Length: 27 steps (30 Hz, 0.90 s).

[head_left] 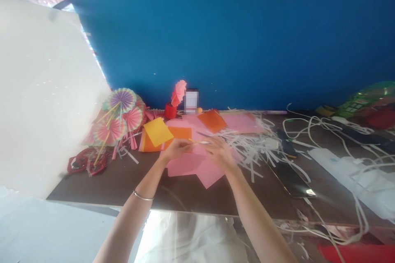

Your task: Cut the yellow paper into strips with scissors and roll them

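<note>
My left hand (178, 148) is closed on one end of a thin yellow-orange stick (195, 141) above the pink paper sheets (185, 165). Opposite it, my right hand (218, 152) has its fingers bent near the other end, beside a small white piece (205, 142); blur hides what they grip. A dark pointed blade (202, 134) shows by the right fingers. Behind and left of my hands lie a yellow sheet (158, 132) and orange sheets (212, 121).
Folded paper fans (121, 102) and a red item (88, 161) are at the left. White paper strips (253, 146), a phone (291, 178), cables and a white power strip (348, 178) lie right. A red cup (170, 110) stands by the blue wall.
</note>
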{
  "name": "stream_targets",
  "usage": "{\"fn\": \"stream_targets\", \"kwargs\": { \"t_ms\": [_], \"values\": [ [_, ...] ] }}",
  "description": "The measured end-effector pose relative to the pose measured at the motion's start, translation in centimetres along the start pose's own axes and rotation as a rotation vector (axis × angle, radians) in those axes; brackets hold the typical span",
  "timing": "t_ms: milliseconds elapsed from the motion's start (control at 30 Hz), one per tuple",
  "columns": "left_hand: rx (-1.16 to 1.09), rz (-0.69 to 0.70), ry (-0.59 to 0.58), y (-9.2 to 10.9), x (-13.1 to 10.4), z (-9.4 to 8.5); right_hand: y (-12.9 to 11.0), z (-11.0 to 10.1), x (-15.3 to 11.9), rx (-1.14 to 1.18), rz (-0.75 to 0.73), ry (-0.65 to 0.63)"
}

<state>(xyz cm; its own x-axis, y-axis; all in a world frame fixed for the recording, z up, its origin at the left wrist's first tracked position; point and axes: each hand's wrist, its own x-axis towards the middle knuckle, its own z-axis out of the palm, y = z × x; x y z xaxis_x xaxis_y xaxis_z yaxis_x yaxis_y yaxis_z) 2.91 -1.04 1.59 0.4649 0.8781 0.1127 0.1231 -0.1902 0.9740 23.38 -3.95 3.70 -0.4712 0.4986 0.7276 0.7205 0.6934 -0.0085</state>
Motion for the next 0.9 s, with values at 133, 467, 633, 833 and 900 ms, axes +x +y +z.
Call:
{"fn": "stream_targets", "kwargs": {
  "t_ms": [133,467,633,833,900],
  "values": [
    [-0.021,-0.003,-0.029,-0.2,-0.1,-0.2,0.1,0.1,-0.1,-0.02,0.002,-0.012],
    [-0.078,0.014,-0.019,0.6,-0.3,0.3,0.2,0.3,-0.2,0.011,0.003,0.009],
    [0.046,0.054,0.02,0.3,-0.1,0.8,-0.1,0.2,-0.1,0.056,0.029,-0.042],
    [0.08,0.032,-0.016,0.5,-0.4,0.1,-0.5,0.1,0.4,0.202,0.084,-0.067],
    [0.088,0.025,-0.017,0.3,-0.4,-0.2,-0.7,0.0,0.5,0.196,0.093,-0.06]
  ]
}}
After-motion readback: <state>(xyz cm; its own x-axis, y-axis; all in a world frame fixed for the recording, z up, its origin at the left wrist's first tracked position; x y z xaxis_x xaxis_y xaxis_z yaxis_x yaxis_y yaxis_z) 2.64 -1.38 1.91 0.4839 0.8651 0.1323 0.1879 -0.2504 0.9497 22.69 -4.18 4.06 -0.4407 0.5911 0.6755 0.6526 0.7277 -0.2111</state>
